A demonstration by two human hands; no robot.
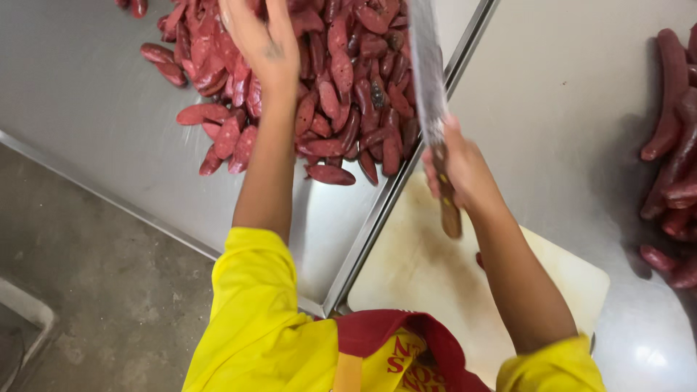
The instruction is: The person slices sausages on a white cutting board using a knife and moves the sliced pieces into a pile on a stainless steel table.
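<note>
L hand (255,40) at 11 o'clock, fingers spread, resting on pile of sliced sausage (341,80) in steel tray (87,109). R hand (456,165) at centre, fist tight round knife (430,87), blade pointing 12. White cutting board (435,268) below; whole sausages (671,145) at 3.

No packages, labels, signs or screens visible

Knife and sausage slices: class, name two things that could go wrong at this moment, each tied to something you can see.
1. The right hand holds the knife with its blade over the sliced sausages, close to the left hand resting on the pile; a slip could cut that hand.
2. Slices lie near the edge of the metal tray and might slide off when the pile is pushed.
</note>
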